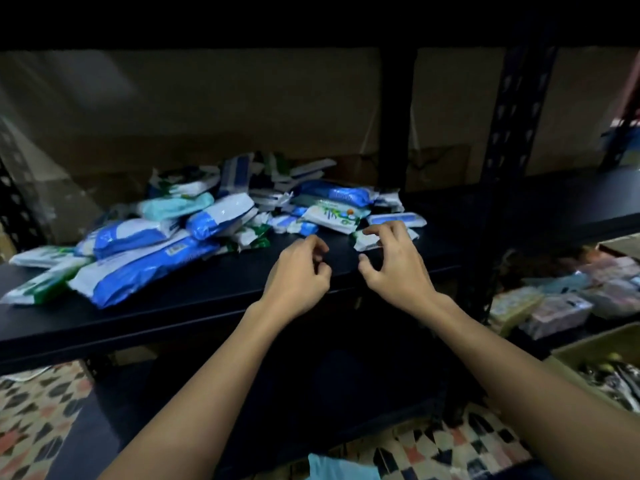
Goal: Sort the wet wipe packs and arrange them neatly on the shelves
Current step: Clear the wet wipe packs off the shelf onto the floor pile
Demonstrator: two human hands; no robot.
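Note:
A loose heap of wet wipe packs (207, 216) in blue, white and green wrappers covers the left and middle of a black shelf board (194, 299). Large blue-and-white packs (138, 268) lie at the heap's front left. My left hand (298, 275) hovers above the bare front part of the board, fingers loosely curled, holding nothing. My right hand (391, 261) reaches over a small white-and-green pack (365, 240) at the heap's right end, its curled fingertips at that pack's far edge. Whether it grips the pack cannot be told.
A black perforated shelf post (512, 140) stands to the right, a solid black post (394, 123) behind the heap. Lower right, cardboard boxes (568, 351) and wrapped goods (554, 313) lie on the floor. Patterned floor tiles (38, 410) show below the shelf.

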